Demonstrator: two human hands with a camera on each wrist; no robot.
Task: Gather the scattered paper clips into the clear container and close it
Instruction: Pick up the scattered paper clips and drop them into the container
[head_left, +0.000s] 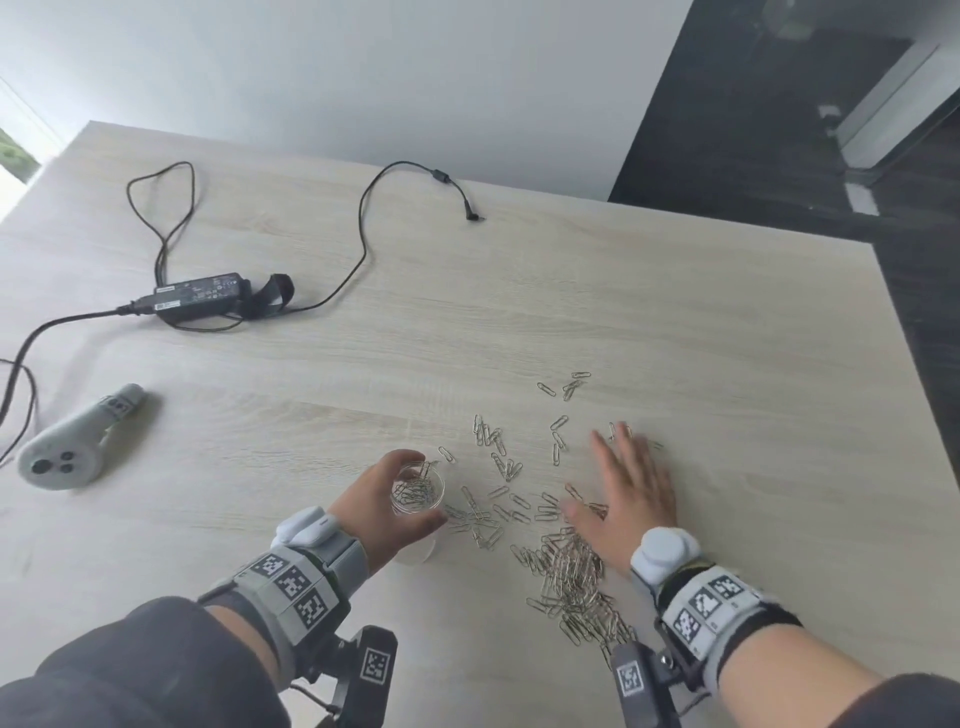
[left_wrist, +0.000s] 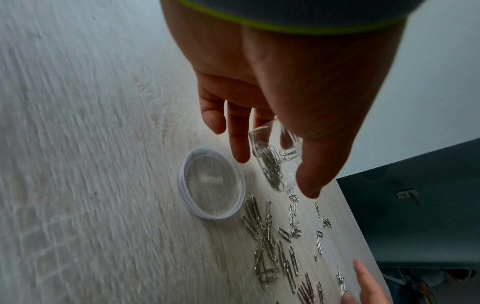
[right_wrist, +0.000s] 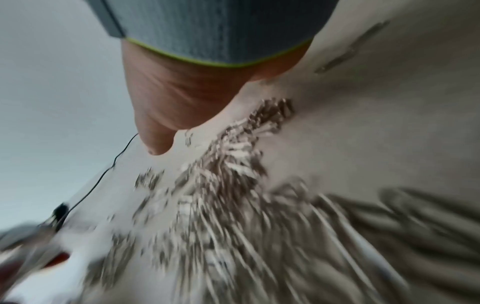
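My left hand (head_left: 387, 506) grips a small clear round container (head_left: 417, 489) holding several paper clips, lifted above the table; the left wrist view shows the container (left_wrist: 276, 162) tilted between thumb and fingers. Its clear round lid (left_wrist: 211, 190) lies flat on the table under that hand, its edge showing as the lid (head_left: 415, 555). Silver paper clips (head_left: 498, 457) are scattered over the wood table (head_left: 571, 291), with a dense pile (head_left: 571, 577) near my right wrist. My right hand (head_left: 623, 493) lies flat with fingers spread over the clips; the right wrist view is blurred.
A black power adapter (head_left: 200, 299) with looping cable (head_left: 363, 249) lies at the back left. A white handheld controller (head_left: 78, 441) rests at the left. The table's right edge (head_left: 919, 364) drops to a dark floor.
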